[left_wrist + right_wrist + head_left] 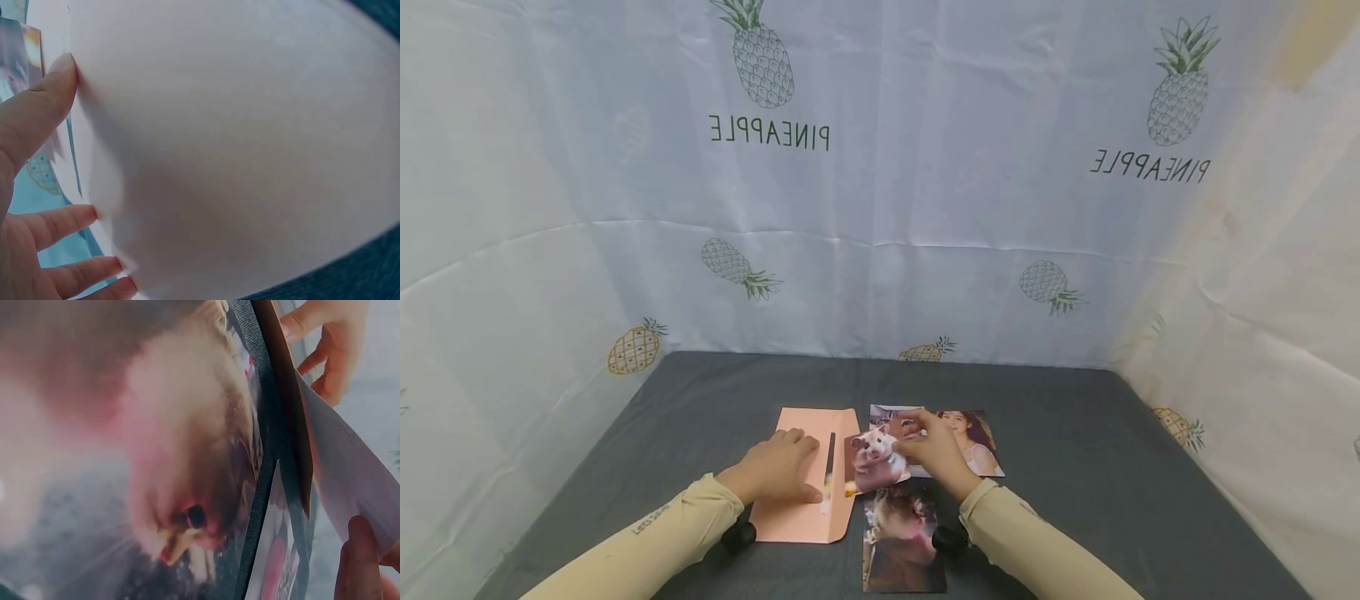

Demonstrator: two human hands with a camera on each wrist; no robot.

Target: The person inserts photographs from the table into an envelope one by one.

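The left hand [778, 468] presses on a pink envelope [790, 525] with spread fingers; the left wrist view shows its thumb and fingertips [86, 215] touching the envelope [250, 137]. At the envelope's right side, the right hand [938, 454] pinches a hamster photo [874, 467] by its right part, tilted, its left edge over the envelope's flap. Fingers [362, 556] hold the photo's pale back [344, 462] in the right wrist view. Whether the photo's edge is inside the envelope, I cannot tell.
A photo of a long-haired person [985, 458] lies at the right, beside another photo [883, 412] partly covered by the right hand. Nearer the front is a dark animal photo [902, 550]. White pineapple-print cloth [880, 292] surrounds the dark tabletop [1052, 417].
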